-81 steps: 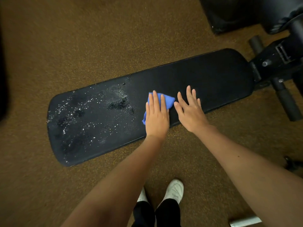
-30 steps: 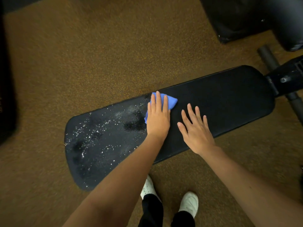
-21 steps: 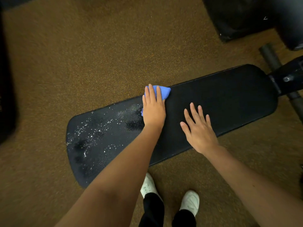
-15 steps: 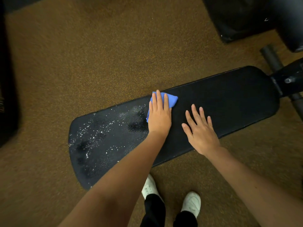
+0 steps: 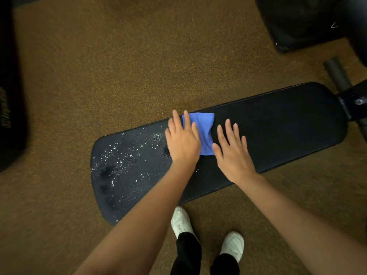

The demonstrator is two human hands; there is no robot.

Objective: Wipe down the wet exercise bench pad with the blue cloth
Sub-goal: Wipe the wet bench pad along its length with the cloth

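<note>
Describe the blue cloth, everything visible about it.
The blue cloth is a small, soft-looking piece of plain periwinkle fabric, creased and loosely folded. It lies flat on the black bench pad, near the pad's far edge and about midway along it, right of the droplets. The left hand lies open over its left side, fingers spread flat. The right hand lies flat on the pad, thumb at the cloth's right edge.

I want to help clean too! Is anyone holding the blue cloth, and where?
Nothing is gripped. The left hand lies flat on the blue cloth's left edge, pressing it onto the bench pad.
</note>
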